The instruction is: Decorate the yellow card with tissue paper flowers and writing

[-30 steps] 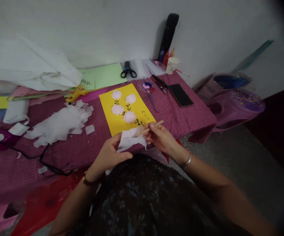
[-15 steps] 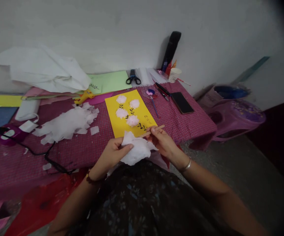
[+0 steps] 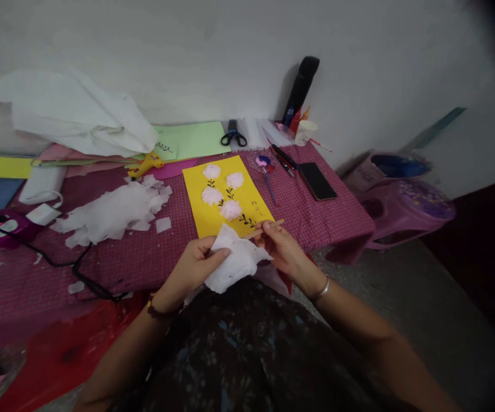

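Between thumb and fingers, my left hand (image 3: pixel 200 264) grips a crumpled sheet of white tissue paper (image 3: pixel 236 260) above my lap. My right hand (image 3: pixel 282 247) pinches a thin wooden stick (image 3: pixel 276 223), whose left end reaches the top of the tissue. Just beyond both hands lies a yellow sheet of paper (image 3: pixel 195 197), bearing pale pink fluffy paper flowers (image 3: pixel 230 210) and black painted leaves. Left of it, a pile of torn white tissue pieces (image 3: pixel 114 210) spreads over the table, with one loose square beside it.
On the checked tablecloth (image 3: pixel 316 229) lie a phone (image 3: pixel 317 181), scissors (image 3: pixel 233 134), a paintbrush (image 3: pixel 268 186) and a yellow glue gun (image 3: pixel 146 165). A black cord (image 3: pixel 58 263) runs along the left. A pink stool (image 3: pixel 406 214) stands at the right.
The view has shifted slightly. The tissue hangs a little differently in my left hand, its top edge higher. Both hands keep their holds.
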A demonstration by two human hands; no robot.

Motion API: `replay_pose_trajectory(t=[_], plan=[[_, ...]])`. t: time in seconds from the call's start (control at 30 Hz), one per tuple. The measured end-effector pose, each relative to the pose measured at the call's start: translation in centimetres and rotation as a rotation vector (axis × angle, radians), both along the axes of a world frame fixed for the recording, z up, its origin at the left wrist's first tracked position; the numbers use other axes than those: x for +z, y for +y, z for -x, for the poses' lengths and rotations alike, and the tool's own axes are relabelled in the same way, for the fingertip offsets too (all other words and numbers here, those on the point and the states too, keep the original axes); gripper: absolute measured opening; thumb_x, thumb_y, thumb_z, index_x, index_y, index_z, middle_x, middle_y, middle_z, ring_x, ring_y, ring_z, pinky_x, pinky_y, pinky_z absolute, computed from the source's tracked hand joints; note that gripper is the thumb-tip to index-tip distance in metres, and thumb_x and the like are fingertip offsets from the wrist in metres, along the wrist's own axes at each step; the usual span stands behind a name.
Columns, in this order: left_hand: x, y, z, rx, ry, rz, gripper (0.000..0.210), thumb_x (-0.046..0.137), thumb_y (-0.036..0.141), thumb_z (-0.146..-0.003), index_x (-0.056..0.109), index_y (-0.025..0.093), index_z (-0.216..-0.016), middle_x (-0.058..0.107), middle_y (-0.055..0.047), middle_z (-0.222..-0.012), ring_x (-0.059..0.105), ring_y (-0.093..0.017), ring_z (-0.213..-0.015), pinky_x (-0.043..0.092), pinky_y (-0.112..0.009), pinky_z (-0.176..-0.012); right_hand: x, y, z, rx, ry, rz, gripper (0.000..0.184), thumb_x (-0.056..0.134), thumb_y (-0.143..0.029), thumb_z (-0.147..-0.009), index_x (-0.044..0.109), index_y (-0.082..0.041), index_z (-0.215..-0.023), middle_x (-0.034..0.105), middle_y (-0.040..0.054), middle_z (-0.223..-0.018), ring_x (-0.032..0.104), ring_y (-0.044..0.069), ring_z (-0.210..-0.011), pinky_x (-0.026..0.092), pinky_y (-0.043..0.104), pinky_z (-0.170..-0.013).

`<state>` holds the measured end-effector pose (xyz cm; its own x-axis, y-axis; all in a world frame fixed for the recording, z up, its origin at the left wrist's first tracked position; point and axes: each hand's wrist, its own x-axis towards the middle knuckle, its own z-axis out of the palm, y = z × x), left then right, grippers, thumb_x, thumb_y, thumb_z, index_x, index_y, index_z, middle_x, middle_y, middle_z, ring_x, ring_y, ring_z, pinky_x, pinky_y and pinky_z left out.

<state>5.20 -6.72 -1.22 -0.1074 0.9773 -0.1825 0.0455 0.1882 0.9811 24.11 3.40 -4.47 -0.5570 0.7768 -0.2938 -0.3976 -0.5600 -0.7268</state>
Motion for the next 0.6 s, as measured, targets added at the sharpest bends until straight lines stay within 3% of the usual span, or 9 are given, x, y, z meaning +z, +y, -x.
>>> replay_pose_trajectory(t=[0.27,0.6], plan=[[-0.7,0.2,-0.6,-0.028,-0.094,0.019,0.037,0.071,0.040,-0.075,0.072,0.011,-0.099,0.074,-0.007,-0.087,0.062,-0.016,-0.067,0.049,-0.024,-0.061,0.1,-0.4,0.3,0.045,0.017,0.014,0.029,0.078,-0.044,-0.071,0.068,-0.020,-0.084,0.067,-0.0032,-0.061,0.054,0.008,-0.045,0.044,0.019,-0.043],[-0.1,0.2,-1.1,-0.004,-0.051,0.048,0.031,0.072,0.035,-0.072,0.071,0.009,-0.089,0.072,-0.006,-0.078,0.059,-0.014,-0.061,0.045,-0.022,-0.056,0.0,-0.5,0.2,0.020,-0.009,-0.030,0.027,0.078,-0.041,-0.071,0.069,-0.019,-0.083,0.067,-0.0025,-0.063,0.055,0.008,-0.047,0.046,0.020,-0.045]])
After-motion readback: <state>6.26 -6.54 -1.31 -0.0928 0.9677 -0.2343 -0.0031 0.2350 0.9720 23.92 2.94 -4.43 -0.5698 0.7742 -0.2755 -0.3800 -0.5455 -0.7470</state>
